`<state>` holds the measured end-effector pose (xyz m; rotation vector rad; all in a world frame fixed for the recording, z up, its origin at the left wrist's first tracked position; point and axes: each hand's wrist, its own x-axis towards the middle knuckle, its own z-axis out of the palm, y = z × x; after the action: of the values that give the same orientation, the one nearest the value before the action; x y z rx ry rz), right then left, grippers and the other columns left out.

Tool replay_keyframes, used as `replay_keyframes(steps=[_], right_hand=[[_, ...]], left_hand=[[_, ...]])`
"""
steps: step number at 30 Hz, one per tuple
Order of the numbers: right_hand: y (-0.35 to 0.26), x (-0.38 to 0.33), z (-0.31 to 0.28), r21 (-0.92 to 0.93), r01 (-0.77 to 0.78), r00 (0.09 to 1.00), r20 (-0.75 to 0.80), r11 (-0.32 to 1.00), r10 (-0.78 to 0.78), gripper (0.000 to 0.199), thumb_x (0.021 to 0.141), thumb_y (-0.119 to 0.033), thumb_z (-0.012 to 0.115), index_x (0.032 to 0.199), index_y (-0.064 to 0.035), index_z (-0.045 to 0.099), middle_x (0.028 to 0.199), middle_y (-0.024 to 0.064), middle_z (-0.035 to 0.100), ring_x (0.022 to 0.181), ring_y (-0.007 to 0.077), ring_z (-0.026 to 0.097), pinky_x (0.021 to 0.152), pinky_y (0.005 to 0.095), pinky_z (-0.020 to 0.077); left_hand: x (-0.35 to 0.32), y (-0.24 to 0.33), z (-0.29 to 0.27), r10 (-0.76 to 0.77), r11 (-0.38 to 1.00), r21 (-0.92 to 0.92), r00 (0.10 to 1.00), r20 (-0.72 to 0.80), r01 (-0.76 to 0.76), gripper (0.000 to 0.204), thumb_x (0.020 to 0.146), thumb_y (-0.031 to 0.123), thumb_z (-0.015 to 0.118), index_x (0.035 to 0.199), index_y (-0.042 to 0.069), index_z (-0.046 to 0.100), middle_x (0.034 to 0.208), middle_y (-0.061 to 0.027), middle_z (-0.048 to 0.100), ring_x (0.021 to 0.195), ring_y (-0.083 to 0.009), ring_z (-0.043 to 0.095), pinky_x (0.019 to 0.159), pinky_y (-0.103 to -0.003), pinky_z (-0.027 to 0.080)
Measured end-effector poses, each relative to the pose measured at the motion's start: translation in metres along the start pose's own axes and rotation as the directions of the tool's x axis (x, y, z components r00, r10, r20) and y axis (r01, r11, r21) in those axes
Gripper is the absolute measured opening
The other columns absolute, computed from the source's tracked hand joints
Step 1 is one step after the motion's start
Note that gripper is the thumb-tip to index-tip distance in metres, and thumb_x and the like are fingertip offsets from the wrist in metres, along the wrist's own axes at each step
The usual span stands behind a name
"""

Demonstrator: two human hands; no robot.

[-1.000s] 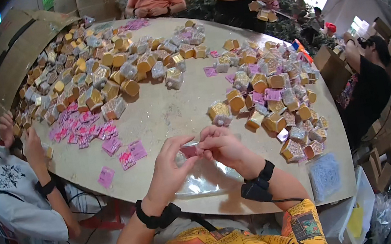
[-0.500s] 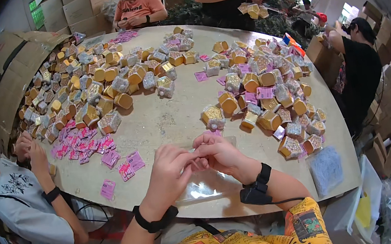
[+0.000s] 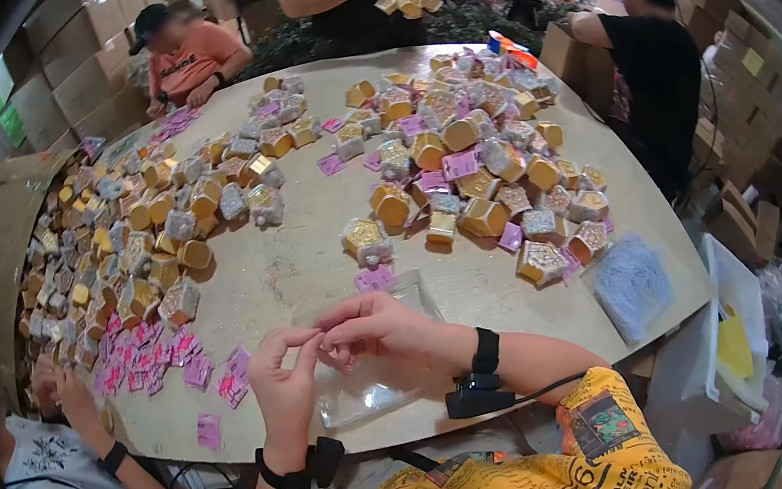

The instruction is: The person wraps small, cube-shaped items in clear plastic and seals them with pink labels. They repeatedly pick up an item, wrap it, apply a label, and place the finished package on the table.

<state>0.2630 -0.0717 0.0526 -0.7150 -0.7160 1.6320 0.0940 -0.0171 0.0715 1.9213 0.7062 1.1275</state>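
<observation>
"Head view: first entry?"

"Left hand (image 3: 281, 390), mine: thumb and fingertips pinched close, meeting my right hand (image 3: 383, 327), fingers curled; contents, if any, I cannot tell."

"Nearest item?"

"Clear plastic film (image 3: 360, 406), one, on the near worktop (image 3: 307, 222), beneath both."

"Others?"

"Pink cards (image 3: 139, 363), left; gold ornaments (image 3: 485, 217), right, farther."

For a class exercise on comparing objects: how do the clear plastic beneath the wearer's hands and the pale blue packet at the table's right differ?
The clear plastic is see-through with bright glints; the pale blue packet is coloured and finely textured.
The clear plastic is partly hidden from view by the right hand; the pale blue packet lies uncovered, farther right.
Both rest on the table.
</observation>
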Motion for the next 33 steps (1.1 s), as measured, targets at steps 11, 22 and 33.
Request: replay_keyframes(steps=[11, 22, 33], right_hand=[[0.021, 0.015, -0.020, -0.141, 0.134, 0.985, -0.089, 0.981, -0.147, 0.016, 0.090, -0.010, 0.061, 0.100, 0.0015, 0.065, 0.081, 0.0055, 0.065, 0.061, 0.0091, 0.059, 0.054, 0.0204, 0.0472], [0.006, 0.004, -0.020, -0.066, 0.137, 0.988, -0.063, 0.988, -0.141, 0.015, 0.088, -0.010, 0.062, 0.098, 0.0009, 0.064, 0.073, 0.0088, 0.065, 0.050, 0.0106, 0.059, 0.044, 0.0218, 0.0472], [0.002, -0.009, -0.024, -0.169, 0.045, 0.999, 0.028, 0.985, -0.041, 0.010, 0.087, -0.008, 0.062, 0.088, 0.0016, 0.066, 0.073, 0.0079, 0.066, 0.055, 0.0130, 0.063, 0.050, 0.0254, 0.0511]], left_hand=[[0.004, 0.004, 0.007, 0.042, 0.990, 0.131, 0.998, 0.050, -0.048, 0.009, 0.080, -0.002, 0.064, 0.089, -0.003, 0.066, 0.087, -0.0111, 0.065, 0.083, -0.0201, 0.060, 0.076, -0.030, 0.046], [0.007, 0.034, 0.005, 0.218, 0.857, 0.440, 0.963, 0.161, -0.268, 0.007, 0.079, -0.001, 0.065, 0.084, -0.001, 0.061, 0.087, -0.0119, 0.055, 0.087, -0.0280, 0.053, 0.077, -0.035, 0.041], [0.013, 0.055, -0.002, 0.230, 0.741, 0.511, 0.880, 0.415, -0.435, 0.031, 0.071, -0.001, 0.067, 0.102, 0.005, 0.062, 0.102, -0.0136, 0.054, 0.100, -0.0338, 0.051, 0.088, -0.043, 0.040]])
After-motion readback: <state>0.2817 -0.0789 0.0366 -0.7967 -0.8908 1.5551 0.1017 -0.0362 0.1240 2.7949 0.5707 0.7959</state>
